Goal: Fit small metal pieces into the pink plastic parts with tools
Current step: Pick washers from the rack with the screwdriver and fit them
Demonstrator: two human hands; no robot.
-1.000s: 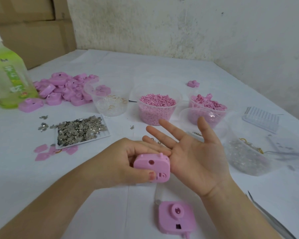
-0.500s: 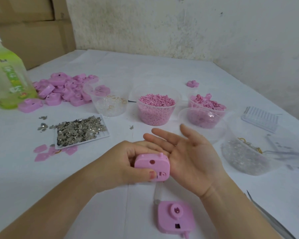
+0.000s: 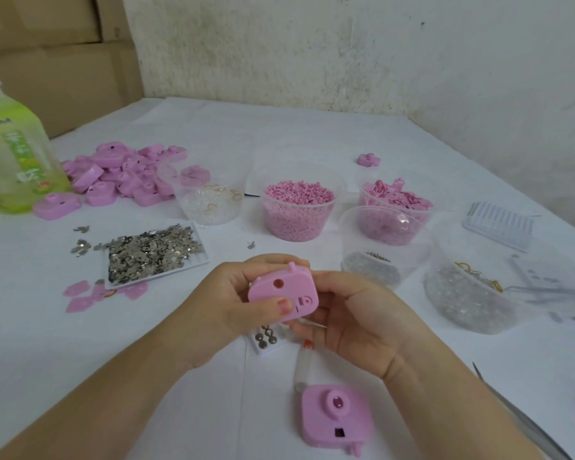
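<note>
We hold one pink rounded-square plastic shell point(image 3: 284, 295) above the white bench point(image 3: 312, 134), fingers of our left hand point(image 3: 233, 303) and right hand point(image 3: 356, 322) curled round it, while the heaped small silver metal pieces point(image 3: 150, 254) and piled pink shells point(image 3: 120, 177) suggest most fitting remains.

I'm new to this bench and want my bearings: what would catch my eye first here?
The left hand and right hand hold a pink camera-shaped shell at centre. Behind it stands a tub of pink pellets; to the left lie a heap of small metal pieces and a pile of pink shells.
</note>
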